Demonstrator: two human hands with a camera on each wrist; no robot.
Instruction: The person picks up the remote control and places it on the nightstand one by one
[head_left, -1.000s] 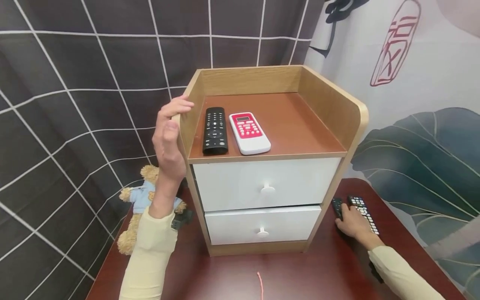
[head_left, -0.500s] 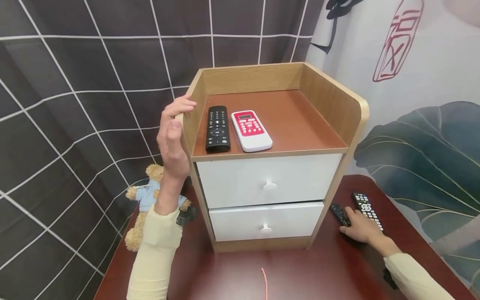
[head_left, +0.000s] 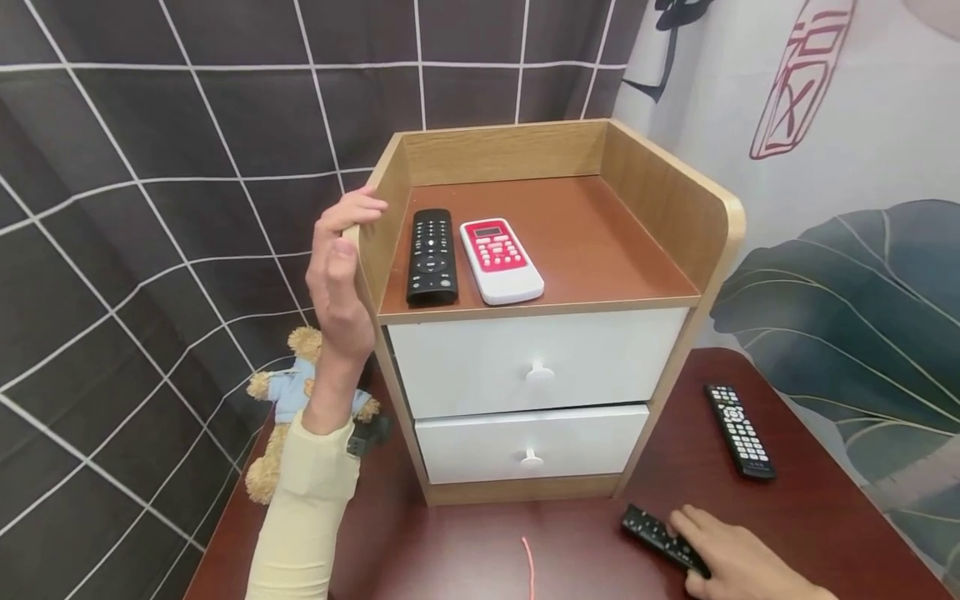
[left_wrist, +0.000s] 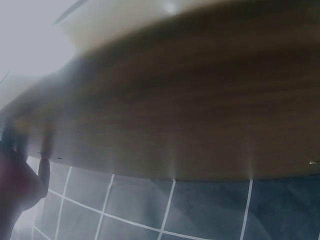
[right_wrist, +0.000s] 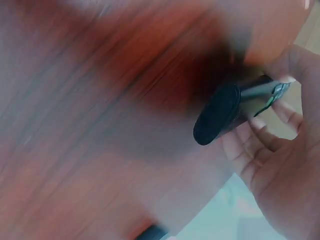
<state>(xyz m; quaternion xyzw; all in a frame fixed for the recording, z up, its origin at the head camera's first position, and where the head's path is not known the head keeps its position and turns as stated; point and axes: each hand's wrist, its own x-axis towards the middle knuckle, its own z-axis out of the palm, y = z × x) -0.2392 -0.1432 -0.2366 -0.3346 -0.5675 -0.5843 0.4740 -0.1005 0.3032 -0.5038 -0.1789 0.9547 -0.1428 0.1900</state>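
Observation:
My left hand [head_left: 341, 275] grips the upper front edge of a small wooden cabinet's left side panel, fingertips bent over the rim. In the left wrist view the cabinet's wood panel [left_wrist: 200, 110] fills most of the picture. Down at the right, my right hand [head_left: 731, 554] holds a small black remote control [head_left: 660, 537] between thumb and fingers, above the table. The right wrist view shows the end of that remote [right_wrist: 220, 112] pointing out of the grip. The cabinet [head_left: 517, 496] has two white drawers [head_left: 465, 362], both pushed in, the lower one with a slight gap at its top.
On the cabinet top lie a black remote [head_left: 432, 258] and a white-and-red remote [head_left: 502, 262]. Another black remote [head_left: 738, 429] lies on the dark red table [head_left: 585, 567] to the right. A teddy bear [head_left: 281, 417] sits left, and a pink string [head_left: 529, 567] lies in front.
My right hand has taken hold of the small black remote and brought it from beside the other remote toward the table's front. The left hand stays at the cabinet's edge.

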